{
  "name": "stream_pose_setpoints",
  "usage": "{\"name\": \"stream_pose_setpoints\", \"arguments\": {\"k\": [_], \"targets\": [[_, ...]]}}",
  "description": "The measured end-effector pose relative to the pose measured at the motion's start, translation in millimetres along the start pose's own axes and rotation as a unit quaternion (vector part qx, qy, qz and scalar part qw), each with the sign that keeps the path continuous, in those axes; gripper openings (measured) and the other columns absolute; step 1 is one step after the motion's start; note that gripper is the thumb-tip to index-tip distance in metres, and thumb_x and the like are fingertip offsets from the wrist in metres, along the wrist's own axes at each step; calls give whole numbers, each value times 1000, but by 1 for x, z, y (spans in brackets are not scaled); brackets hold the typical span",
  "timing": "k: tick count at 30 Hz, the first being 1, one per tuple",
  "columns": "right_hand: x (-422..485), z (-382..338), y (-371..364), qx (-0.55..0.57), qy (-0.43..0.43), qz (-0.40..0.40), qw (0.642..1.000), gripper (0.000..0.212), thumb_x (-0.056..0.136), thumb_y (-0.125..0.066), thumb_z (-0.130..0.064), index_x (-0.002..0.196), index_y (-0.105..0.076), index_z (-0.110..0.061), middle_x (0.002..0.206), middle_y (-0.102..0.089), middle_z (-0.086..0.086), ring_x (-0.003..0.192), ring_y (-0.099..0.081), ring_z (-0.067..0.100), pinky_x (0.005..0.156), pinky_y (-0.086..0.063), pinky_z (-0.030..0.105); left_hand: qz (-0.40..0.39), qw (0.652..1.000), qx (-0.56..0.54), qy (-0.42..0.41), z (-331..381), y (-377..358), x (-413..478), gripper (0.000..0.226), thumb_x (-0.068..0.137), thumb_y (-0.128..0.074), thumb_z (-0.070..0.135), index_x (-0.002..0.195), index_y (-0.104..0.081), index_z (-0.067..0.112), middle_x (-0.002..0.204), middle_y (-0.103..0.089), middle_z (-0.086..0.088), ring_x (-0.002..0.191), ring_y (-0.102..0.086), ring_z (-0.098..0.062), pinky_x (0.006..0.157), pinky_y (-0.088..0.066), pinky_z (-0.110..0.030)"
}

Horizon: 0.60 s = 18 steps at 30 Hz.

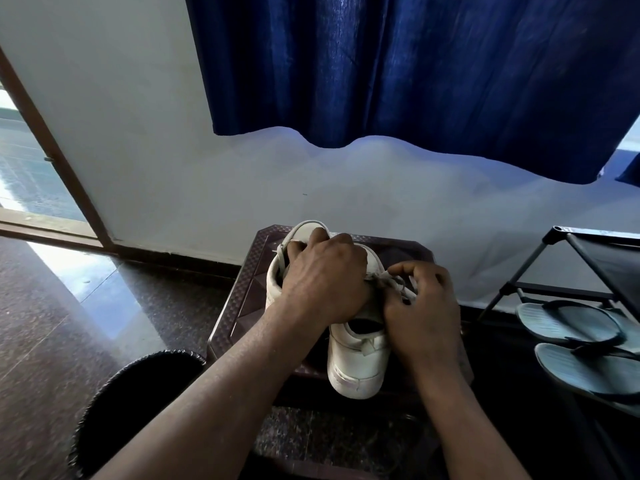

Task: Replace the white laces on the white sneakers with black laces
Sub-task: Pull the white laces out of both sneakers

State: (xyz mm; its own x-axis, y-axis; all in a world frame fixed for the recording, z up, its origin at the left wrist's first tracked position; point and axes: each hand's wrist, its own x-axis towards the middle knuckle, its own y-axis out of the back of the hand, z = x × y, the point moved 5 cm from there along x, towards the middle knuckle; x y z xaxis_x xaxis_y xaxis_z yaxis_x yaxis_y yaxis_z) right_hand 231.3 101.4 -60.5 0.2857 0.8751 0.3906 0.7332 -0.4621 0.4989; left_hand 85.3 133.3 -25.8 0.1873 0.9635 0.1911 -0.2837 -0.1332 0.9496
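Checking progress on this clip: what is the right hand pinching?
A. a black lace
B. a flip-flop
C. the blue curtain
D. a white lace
D: the right hand pinches a white lace next to the left hand, which grips a white sneaker on the stool; no black lace is visible.
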Motion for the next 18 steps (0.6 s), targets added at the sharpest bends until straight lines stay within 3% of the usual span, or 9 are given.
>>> {"name": "stream_pose_setpoints", "arguments": {"k": [4, 6, 8, 9, 14, 18], "targets": [[-1, 3, 1, 7, -7, 8, 1000, 18, 83, -74, -14, 95, -69, -27, 103, -57, -5, 90, -60, 14, 74, -35, 2, 5, 994, -110, 26, -6, 2, 2, 7, 87, -59, 25, 88, -62, 31, 100, -63, 14, 114, -50, -19, 88, -33, -43], [-1, 3, 1, 0, 12, 19, 1000, 12, 82, -74, -13, 88, -69, -23, 96, -61, -4, 87, -59, 16, 71, -37, 11, 12, 975, -206, 78, -16, 7, 3, 9, 88, -64, 24, 83, -62, 32, 88, -65, 15, 106, -59, -17, 90, -41, -39], [-1, 3, 0, -25, 33, 33, 999, 9, 82, -74, -16, 80, -66, -21, 88, -63, -3, 85, -57, 21, 70, -38, 30, 15, 960, -256, 112, -23, 10, 5, 8, 88, -64, 23, 86, -63, 31, 89, -70, 13, 99, -64, -17, 90, -48, -38], [-1, 3, 0, -35, 40, 41, 998, 9, 81, -74, -19, 78, -65, -20, 85, -63, -3, 85, -56, 22, 69, -37, 32, 12, 958, -262, 117, -24, 10, 6, 9, 88, -62, 23, 90, -61, 32, 91, -72, 12, 100, -65, -18, 90, -49, -38], [-1, 3, 1, -48, 46, 56, 996, 13, 80, -75, -22, 75, -63, -19, 83, -61, -3, 87, -53, 25, 68, -32, 32, 24, 988, -140, 64, -11, 13, 0, 22, 84, -64, 31, 103, -73, 37, 103, -70, 13, 119, -53, -19, 84, -37, -35], [0, 2, -1, -41, 53, 55, 996, 16, 79, -69, -26, 71, -55, -23, 82, -57, -3, 84, -51, 26, 68, -28, 32, 62, 998, 14, 1, 7, 15, -4, 18, 85, -61, 23, 98, -71, 28, 99, -67, 12, 117, -41, -20, 98, -34, -46]]}}
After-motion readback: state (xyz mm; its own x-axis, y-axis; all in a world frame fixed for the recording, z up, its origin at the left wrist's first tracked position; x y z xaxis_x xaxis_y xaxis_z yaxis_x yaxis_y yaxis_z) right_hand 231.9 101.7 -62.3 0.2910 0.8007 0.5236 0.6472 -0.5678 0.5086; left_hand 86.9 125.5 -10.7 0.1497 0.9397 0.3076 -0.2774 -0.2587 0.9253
